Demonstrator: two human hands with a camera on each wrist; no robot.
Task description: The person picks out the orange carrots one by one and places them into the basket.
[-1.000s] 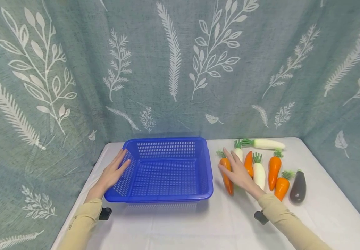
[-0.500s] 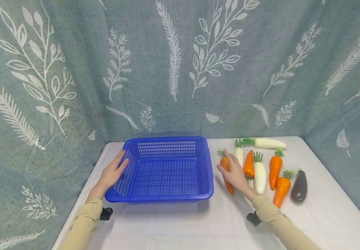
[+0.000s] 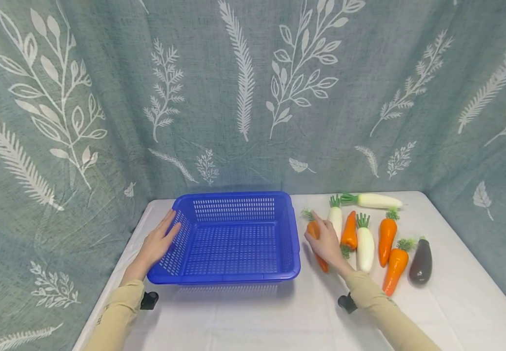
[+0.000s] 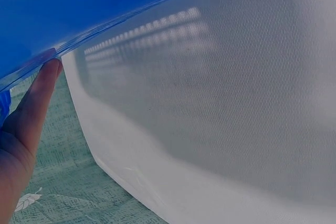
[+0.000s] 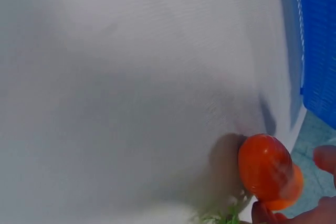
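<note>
My left hand (image 3: 155,247) rests against the left side of a blue plastic basket (image 3: 224,279), its fingers straight. In the left wrist view, the thumb (image 4: 38,103) meets the basket's edge (image 4: 94,3). Right of the basket, my right hand (image 3: 326,246) holds an orange carrot (image 3: 321,263) with a leafy green top, thumb and fingers to either side of it. The right wrist view has the carrot's rounded orange end (image 5: 265,163) close to the fingertips (image 5: 261,212); most of that hand is out of frame.
Around the right hand lie a white radish (image 3: 335,219), a shorter carrot (image 3: 350,234), another radish (image 3: 365,251), two carrots (image 3: 386,241) (image 3: 396,270) and a dark eggplant (image 3: 421,263). One radish (image 3: 380,201) lies crosswise behind. A patterned curtain (image 3: 253,97) hangs behind the white table (image 3: 235,321).
My right hand has moved slightly left and its fingers have drawn in around the carrot, whose leafy top has shifted a little left. The left hand has stayed on the basket.
</note>
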